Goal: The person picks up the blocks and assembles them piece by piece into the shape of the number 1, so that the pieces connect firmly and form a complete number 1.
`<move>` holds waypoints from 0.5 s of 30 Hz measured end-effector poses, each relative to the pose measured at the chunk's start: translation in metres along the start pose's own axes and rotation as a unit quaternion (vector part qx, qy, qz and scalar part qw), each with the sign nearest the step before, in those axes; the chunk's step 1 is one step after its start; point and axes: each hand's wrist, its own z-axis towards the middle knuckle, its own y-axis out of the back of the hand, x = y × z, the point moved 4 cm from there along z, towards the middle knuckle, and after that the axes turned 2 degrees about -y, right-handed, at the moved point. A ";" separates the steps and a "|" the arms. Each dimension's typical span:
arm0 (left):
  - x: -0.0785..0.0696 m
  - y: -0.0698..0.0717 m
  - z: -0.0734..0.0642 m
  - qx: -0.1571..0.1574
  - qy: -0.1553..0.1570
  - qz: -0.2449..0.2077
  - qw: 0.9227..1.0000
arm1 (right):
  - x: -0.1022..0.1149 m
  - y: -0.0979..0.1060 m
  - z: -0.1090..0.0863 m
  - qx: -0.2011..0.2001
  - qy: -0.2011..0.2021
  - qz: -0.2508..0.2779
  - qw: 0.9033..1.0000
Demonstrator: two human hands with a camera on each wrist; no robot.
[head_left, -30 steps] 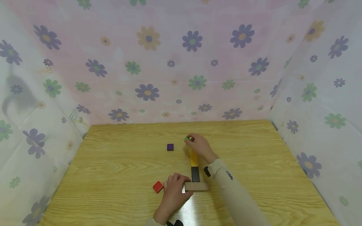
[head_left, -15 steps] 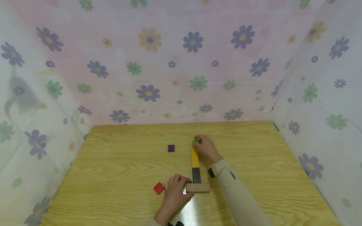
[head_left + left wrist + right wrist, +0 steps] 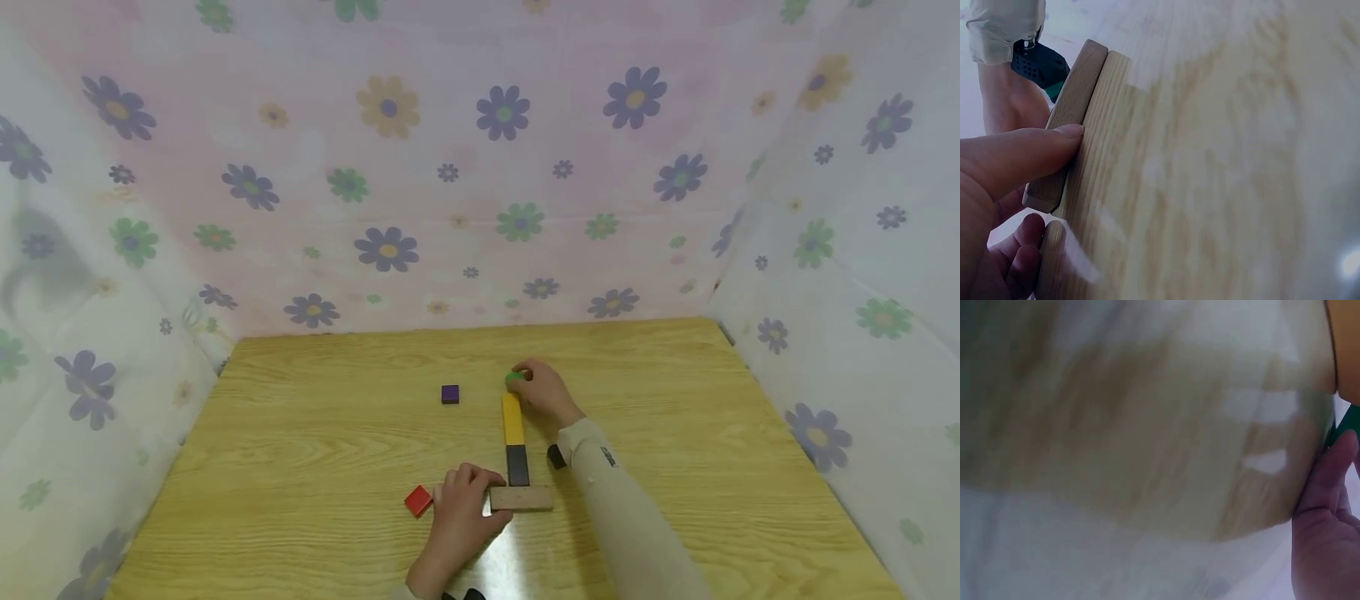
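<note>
My left hand point(image 3: 463, 515) grips the left end of a plain wooden block point(image 3: 531, 498) lying crosswise near the front; in the left wrist view my thumb lies along the wooden block point(image 3: 1079, 87). A black block point(image 3: 517, 465) runs back from it, with a yellow block point(image 3: 512, 419) end to end beyond. Between thumb and fingers, my right hand point(image 3: 546, 392) pinches a green block point(image 3: 513, 378) right at the yellow block's far end; the fingers partly cover it. In the right wrist view, the green block point(image 3: 1350, 425) shows at the edge beside the yellow block point(image 3: 1347, 344).
A red square block point(image 3: 418, 501) lies turned cornerwise just left of my left hand. Farther back, a purple block point(image 3: 450, 394) sits left of the row. Flowered cloth point(image 3: 480, 167) surrounds the wood-grain table point(image 3: 300, 467) at the back and sides.
My right hand has carried the green block rightward, then slightly nearer, to the far end of the yellow block. My left hand keeps its place on the wooden block.
</note>
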 end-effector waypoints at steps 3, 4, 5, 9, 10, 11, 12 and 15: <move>-0.001 -0.002 -0.002 0.015 0.003 -0.013 1.000 | -0.004 -0.002 0.000 -0.001 -0.003 -0.013 1.000; -0.001 -0.003 -0.002 0.019 0.003 -0.015 1.000 | -0.006 -0.002 0.000 -0.001 -0.003 -0.017 1.000; 0.000 -0.004 -0.003 0.022 0.004 -0.015 1.000 | -0.007 -0.002 0.000 0.002 -0.003 -0.019 1.000; 0.001 -0.003 -0.001 0.015 0.007 -0.009 1.000 | -0.007 -0.001 0.003 0.003 0.005 -0.010 1.000; 0.002 -0.002 0.000 0.014 0.008 -0.007 1.000 | -0.007 -0.001 0.005 0.000 0.007 -0.007 1.000; 0.003 -0.001 0.000 0.014 0.008 -0.005 1.000 | -0.006 -0.001 0.006 -0.003 0.008 -0.004 1.000; 0.003 0.000 0.001 0.014 0.009 -0.003 1.000 | -0.005 0.000 0.007 -0.006 0.006 -0.002 1.000; 0.003 0.001 0.001 0.017 0.009 -0.004 1.000 | -0.006 0.000 0.008 -0.008 -0.002 0.000 1.000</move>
